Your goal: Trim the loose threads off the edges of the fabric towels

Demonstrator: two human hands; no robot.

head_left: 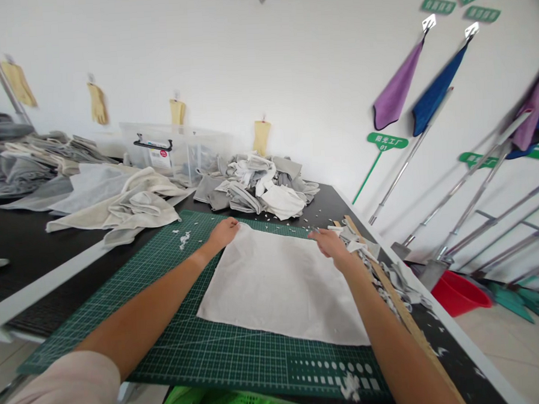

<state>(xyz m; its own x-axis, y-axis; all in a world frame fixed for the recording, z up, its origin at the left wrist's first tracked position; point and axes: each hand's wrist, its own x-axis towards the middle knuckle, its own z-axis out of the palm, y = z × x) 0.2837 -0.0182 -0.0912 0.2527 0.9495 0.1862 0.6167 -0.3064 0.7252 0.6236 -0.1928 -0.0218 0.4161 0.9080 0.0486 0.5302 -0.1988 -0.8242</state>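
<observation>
A pale, nearly square cloth [282, 279] lies flat on the green cutting mat [167, 328]. My left hand [225, 233] pinches its far left corner between thumb and fingers. At the far right part of the cloth is my right hand [329, 244], its fingers closed. Something small and greyish shows at the right fingertips, too unclear to name. White scraps [184, 239] lie on the mat beyond my left forearm, and another tuft [350, 386] rests near the mat's front edge.
Behind the mat sits a heap of grey and white cloths [255, 184]. Further left are spread cloths [125, 200] and a clear plastic bin [158, 150]. Along the right table edge run a wooden strip [392, 298] and cut scraps. A red bucket [459, 294] stands on the floor.
</observation>
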